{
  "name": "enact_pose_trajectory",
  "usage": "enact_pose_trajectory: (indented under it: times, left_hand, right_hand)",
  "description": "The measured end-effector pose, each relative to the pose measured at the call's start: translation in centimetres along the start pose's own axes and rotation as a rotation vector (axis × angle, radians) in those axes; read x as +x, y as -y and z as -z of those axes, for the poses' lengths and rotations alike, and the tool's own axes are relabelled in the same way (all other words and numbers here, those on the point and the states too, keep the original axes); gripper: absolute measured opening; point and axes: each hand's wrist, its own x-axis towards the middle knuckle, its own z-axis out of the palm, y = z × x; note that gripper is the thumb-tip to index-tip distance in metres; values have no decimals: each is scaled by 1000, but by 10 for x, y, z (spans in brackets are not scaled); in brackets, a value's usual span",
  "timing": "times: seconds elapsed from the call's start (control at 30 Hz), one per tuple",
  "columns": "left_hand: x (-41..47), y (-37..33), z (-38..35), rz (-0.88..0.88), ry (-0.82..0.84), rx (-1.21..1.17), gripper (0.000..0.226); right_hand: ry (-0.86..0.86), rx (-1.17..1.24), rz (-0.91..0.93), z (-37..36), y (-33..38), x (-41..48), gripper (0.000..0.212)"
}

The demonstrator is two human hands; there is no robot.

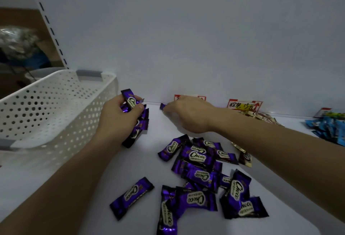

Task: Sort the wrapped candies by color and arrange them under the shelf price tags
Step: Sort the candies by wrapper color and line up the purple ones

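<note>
I'm lining up purples. My left hand (119, 117) grips a stack (130, 100). My right hand (188, 115) pinches one candy (163, 106) at the shelf (93, 178) back, beside a tag (202, 98). Next, probably: seat it squarely, draw another.

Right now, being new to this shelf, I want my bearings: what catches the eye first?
A heap of purple Choco candies lies in the foreground on the white shelf. Behind it, the left hand grips a bundle of purple candies beside a white perforated basket, while the right hand holds one purple candy at the back wall.
</note>
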Motion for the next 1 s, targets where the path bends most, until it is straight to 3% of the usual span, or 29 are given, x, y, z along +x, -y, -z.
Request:
enact_pose_trajectory:
  times: [0.17, 0.27, 0.37, 0.53, 0.77, 1.0]
  left_hand:
    - [1, 1, 0, 38, -13, -12, 12]
    - [1, 1, 1, 47, 2, -10, 10]
    - [2, 0, 1, 36, 11, -7, 11]
    - [1, -1, 2, 40, 8, -1, 11]
    - [2, -2, 3, 61, 18, 6, 8]
    - [2, 0, 1, 54, 43, -4, 7]
  right_hand:
    - [-116, 42, 45, -11, 2, 21, 10]
    - [-244, -29, -109, -14, -7, 28, 14]
    - [-219, -116, -181, -14, -7, 31, 11]
    - [-274, -45, -197, -15, 8, 45, 16]
    - [-335, -99, -266, -16, 25, 64, 4]
    - [-393, 186, -306, 0, -4, 30, 15]
